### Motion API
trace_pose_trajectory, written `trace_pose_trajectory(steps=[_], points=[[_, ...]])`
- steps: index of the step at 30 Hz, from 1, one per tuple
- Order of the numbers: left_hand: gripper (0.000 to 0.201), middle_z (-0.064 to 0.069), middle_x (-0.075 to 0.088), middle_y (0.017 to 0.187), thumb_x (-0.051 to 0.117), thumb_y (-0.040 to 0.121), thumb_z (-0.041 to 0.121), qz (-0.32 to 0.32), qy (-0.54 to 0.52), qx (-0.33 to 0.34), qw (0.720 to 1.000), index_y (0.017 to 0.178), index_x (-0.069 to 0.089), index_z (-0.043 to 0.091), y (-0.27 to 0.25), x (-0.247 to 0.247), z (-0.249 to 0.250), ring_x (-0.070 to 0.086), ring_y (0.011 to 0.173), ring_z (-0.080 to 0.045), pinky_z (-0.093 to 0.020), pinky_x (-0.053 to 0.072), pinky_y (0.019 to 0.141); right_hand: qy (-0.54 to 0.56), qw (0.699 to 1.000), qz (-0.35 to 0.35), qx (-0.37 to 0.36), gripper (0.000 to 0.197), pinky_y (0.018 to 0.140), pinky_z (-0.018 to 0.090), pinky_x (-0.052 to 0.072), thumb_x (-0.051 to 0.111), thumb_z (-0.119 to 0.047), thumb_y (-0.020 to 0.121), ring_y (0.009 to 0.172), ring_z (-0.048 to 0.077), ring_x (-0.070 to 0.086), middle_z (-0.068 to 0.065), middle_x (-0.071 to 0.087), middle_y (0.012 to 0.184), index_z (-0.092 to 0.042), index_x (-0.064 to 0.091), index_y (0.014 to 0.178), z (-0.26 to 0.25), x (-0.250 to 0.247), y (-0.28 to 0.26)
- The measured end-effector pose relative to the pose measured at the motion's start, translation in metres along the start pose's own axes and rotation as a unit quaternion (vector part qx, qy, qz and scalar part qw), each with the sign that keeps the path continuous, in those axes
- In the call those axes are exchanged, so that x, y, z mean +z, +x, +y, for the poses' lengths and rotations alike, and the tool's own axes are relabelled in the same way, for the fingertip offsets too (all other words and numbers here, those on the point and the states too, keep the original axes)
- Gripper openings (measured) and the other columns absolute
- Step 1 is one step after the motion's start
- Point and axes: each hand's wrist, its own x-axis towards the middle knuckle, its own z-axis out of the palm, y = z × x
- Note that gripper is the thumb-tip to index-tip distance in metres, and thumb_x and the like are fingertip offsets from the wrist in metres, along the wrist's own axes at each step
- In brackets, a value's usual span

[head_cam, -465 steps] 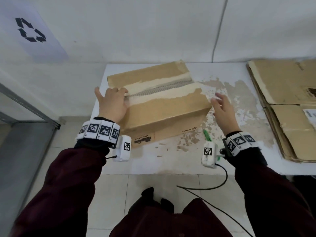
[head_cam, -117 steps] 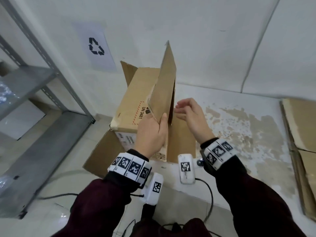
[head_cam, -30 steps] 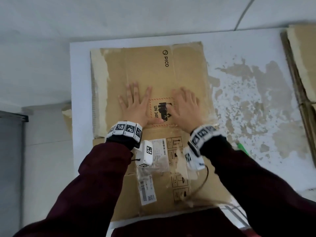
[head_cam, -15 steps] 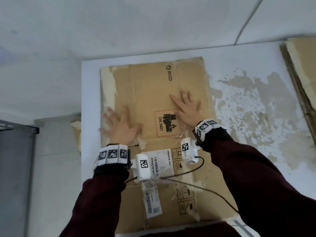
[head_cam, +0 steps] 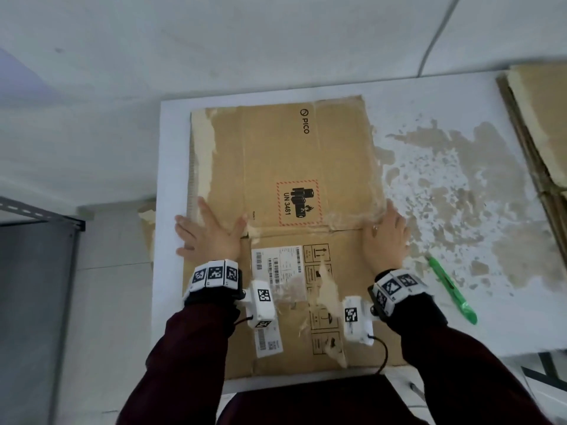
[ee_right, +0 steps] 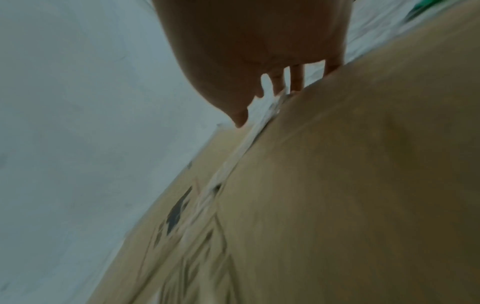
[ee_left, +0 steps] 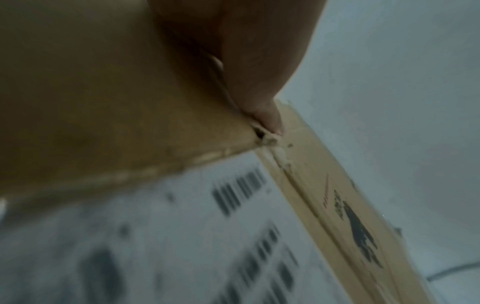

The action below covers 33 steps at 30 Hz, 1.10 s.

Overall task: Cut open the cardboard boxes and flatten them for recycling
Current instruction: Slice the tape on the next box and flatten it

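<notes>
A flattened brown cardboard box [head_cam: 285, 154] with a PICO logo, a red UN 3481 mark and a white shipping label lies on the white table [head_cam: 460, 326]. My left hand [head_cam: 208, 231] presses flat on its left edge with fingers spread. At the right edge my right hand [head_cam: 385, 237] presses down beside the fold line, fingers straight. In the left wrist view the left hand's thumb [ee_left: 267, 117] touches the crease of the cardboard [ee_left: 103, 102]. The right wrist view shows straight fingers [ee_right: 296, 80] lying on the cardboard [ee_right: 350, 185].
A green box cutter [head_cam: 451, 286] lies on the table just right of my right wrist. A stack of flattened cardboard [head_cam: 540, 124] sits at the far right. The tabletop's surface is worn and peeling. A grey metal shelf [head_cam: 33, 271] stands left, below table level.
Both hands have slid outward across the flattened box, the left to its left edge and the right to its right edge. The box stays flat on the table.
</notes>
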Motion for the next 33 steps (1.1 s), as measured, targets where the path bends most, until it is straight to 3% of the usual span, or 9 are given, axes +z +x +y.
trace_pose_trajectory(steps=[3,5,8,12,16,20,26,31,33], points=[[0.107,-0.019,0.027,0.144,0.060,0.066,0.076,0.063,-0.043,-0.067,0.995,0.148,0.017,0.021,-0.015,-0.005,0.004,0.025,0.133,-0.035,-0.056,0.026,0.101,0.097,0.992,-0.048,0.071,0.052,0.101,0.042,0.034,0.041,-0.033,0.099,0.126,0.036,0.041,0.022,0.042,0.138,0.000,0.033,0.138,-0.001,-0.016,0.023],[0.107,-0.018,0.034,0.138,0.070,0.062,0.068,0.070,-0.084,-0.103,0.989,0.143,0.026,0.012,-0.017,-0.010,0.002,0.030,0.129,-0.034,-0.053,0.029,0.100,0.080,0.991,-0.090,0.062,0.049,0.098,0.042,0.036,0.034,-0.035,0.101,0.122,0.038,0.046,0.022,0.049,0.130,0.001,0.040,0.132,-0.002,-0.026,0.028],[0.099,-0.020,0.044,0.133,0.074,0.064,0.063,0.060,-0.170,-0.135,0.974,0.132,0.038,0.001,-0.013,-0.019,-0.008,0.042,0.124,-0.036,-0.048,0.038,0.097,0.094,0.992,-0.086,0.011,0.045,0.093,0.040,0.036,0.030,-0.034,0.102,0.118,0.038,0.047,0.021,0.052,0.119,0.002,0.043,0.125,-0.004,-0.045,0.026],[0.075,-0.018,0.059,0.117,0.072,0.073,0.057,0.079,-0.222,-0.075,0.969,0.117,0.051,-0.001,-0.032,-0.041,0.000,0.056,0.110,-0.035,-0.036,0.042,0.078,0.144,0.984,-0.093,-0.043,0.047,0.100,0.037,0.030,0.029,-0.030,0.103,0.127,0.035,0.038,0.022,0.044,0.136,0.006,0.036,0.133,0.001,-0.091,0.021],[0.057,-0.013,0.058,0.102,0.068,0.081,0.051,0.134,-0.248,0.000,0.960,0.107,0.054,0.002,-0.076,-0.057,0.050,0.054,0.096,-0.030,-0.035,0.037,0.076,0.179,0.978,-0.072,-0.084,0.036,0.080,0.021,0.029,0.030,-0.033,0.103,0.108,0.020,0.045,0.002,0.050,0.108,-0.005,0.044,0.119,0.034,-0.141,0.046],[0.041,-0.007,0.051,0.094,0.061,0.089,0.040,0.152,-0.306,0.070,0.937,0.104,0.051,0.004,-0.128,-0.047,0.126,0.046,0.087,-0.023,-0.031,0.034,0.074,0.184,0.977,-0.046,-0.098,0.043,0.098,0.032,0.032,0.032,-0.035,0.102,0.124,0.027,0.045,0.014,0.051,0.130,-0.002,0.046,0.125,0.095,-0.204,0.099],[0.025,0.004,0.045,0.075,0.053,0.095,0.033,0.086,-0.370,0.112,0.918,0.097,0.048,0.008,-0.211,0.018,0.254,0.047,0.081,-0.022,-0.031,0.033,0.071,0.170,0.983,-0.013,-0.068,0.040,0.091,0.032,0.034,0.036,-0.035,0.100,0.116,0.026,0.050,0.010,0.055,0.118,-0.005,0.050,0.123,0.217,-0.308,0.175],[0.013,-0.009,0.052,0.101,0.042,0.097,0.020,-0.034,-0.406,0.110,0.907,0.104,0.046,0.010,-0.252,0.079,0.348,0.048,0.087,-0.025,-0.034,0.038,0.069,0.168,0.985,0.030,-0.026,0.043,0.096,0.033,0.032,0.041,-0.035,0.099,0.122,0.031,0.046,0.016,0.051,0.130,-0.006,0.043,0.130,0.294,-0.380,0.226],[0.018,-0.013,0.055,0.109,0.041,0.095,0.019,-0.086,-0.405,0.105,0.904,0.109,0.046,0.009,-0.260,0.105,0.386,0.052,0.094,-0.029,-0.040,0.044,0.080,0.176,0.982,0.070,-0.016,0.041,0.098,0.035,0.034,0.047,-0.036,0.097,0.119,0.031,0.049,0.013,0.053,0.126,-0.010,0.045,0.128,0.320,-0.408,0.248]])
